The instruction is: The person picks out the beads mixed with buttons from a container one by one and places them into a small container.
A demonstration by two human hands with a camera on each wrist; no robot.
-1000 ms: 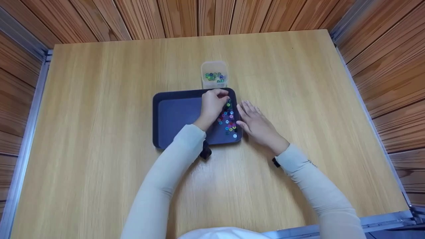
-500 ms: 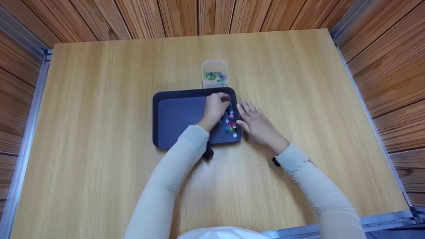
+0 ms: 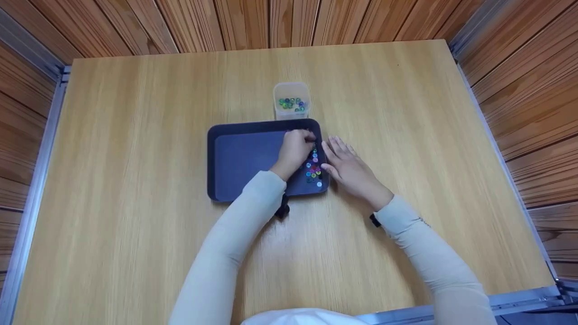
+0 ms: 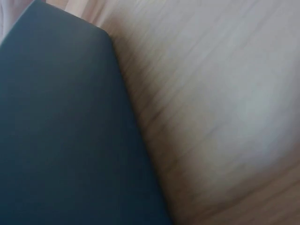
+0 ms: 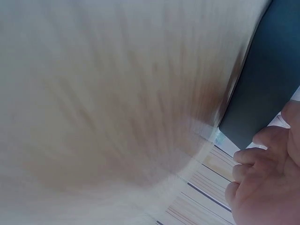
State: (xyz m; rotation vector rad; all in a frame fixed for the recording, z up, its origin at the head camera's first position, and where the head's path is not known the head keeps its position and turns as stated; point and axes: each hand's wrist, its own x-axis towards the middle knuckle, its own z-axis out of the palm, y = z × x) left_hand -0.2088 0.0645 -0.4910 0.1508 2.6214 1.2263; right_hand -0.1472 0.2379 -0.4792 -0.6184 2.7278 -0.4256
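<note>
A dark blue tray (image 3: 244, 158) lies on the table in the head view. Small colourful round pieces (image 3: 314, 170), like buttons or beads, are scattered along its right side. Over the upper part of them is my left hand (image 3: 294, 148), fingers bent downward. Its fingertips and anything between them are hidden. Flat beside the tray's right wall lies my right hand (image 3: 350, 169), fingers straight, thumb at the wall. The right wrist view shows that hand (image 5: 267, 183) near the tray's outer wall (image 5: 267, 70). Only the tray's wall (image 4: 70, 117) and tabletop appear in the left wrist view.
Behind the tray stands a clear plastic container (image 3: 292, 90) holding several green and blue glass-like marbles (image 3: 291, 104). The wooden table (image 3: 135, 180) is bordered by wood-panelled walls (image 3: 253, 22) and metal rails.
My left hand has shifted slightly right and toward me along the small pieces, covering or moving the upper ones. Right hand, tray and container stay in place.
</note>
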